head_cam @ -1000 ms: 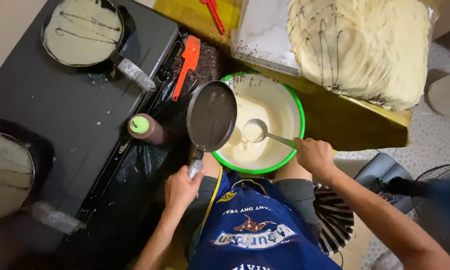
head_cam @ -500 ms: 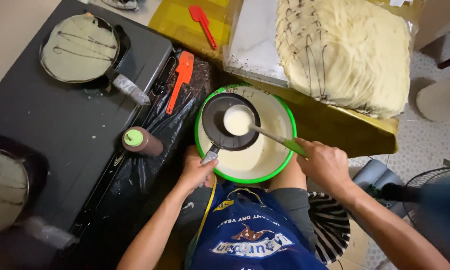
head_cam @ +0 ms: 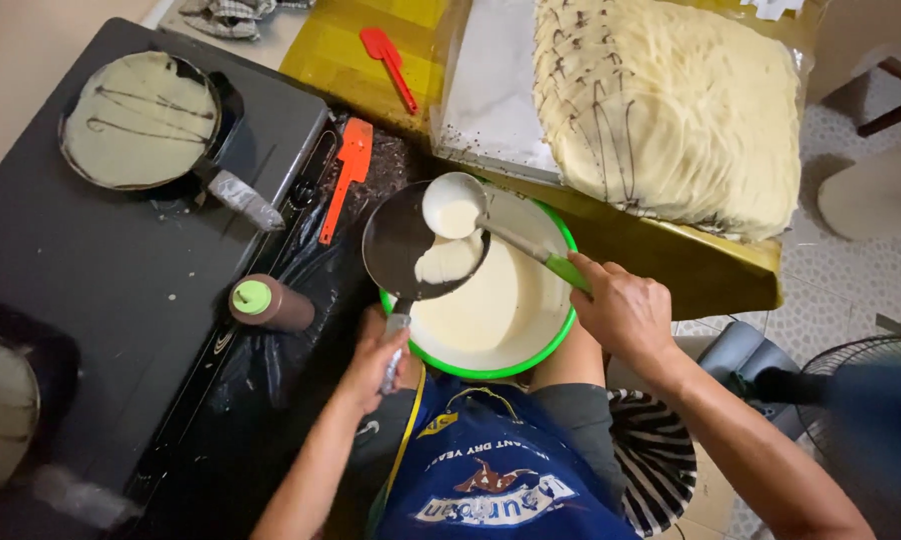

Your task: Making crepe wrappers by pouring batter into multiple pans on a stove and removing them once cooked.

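My left hand (head_cam: 376, 360) grips the handle of a small black frying pan (head_cam: 401, 240), held over the left rim of a green bowl (head_cam: 561, 330) of pale batter. My right hand (head_cam: 626, 310) holds a green-handled ladle (head_cam: 454, 205) tilted above the pan, and batter runs from it onto the pan's surface. The bowl rests in my lap, above a blue apron (head_cam: 491, 470).
A black cooktop (head_cam: 121, 300) at left carries a pan with a crepe streaked with chocolate (head_cam: 141, 120) and another pan (head_cam: 1, 410) at the lower left. A brown squeeze bottle (head_cam: 271, 303), an orange spatula (head_cam: 349, 175), a red spatula (head_cam: 389, 62) and a stack of crepes (head_cam: 671, 110) lie around.
The pan has shifted left over the bowl's rim. The ladle has tipped and batter now spreads on the pan.
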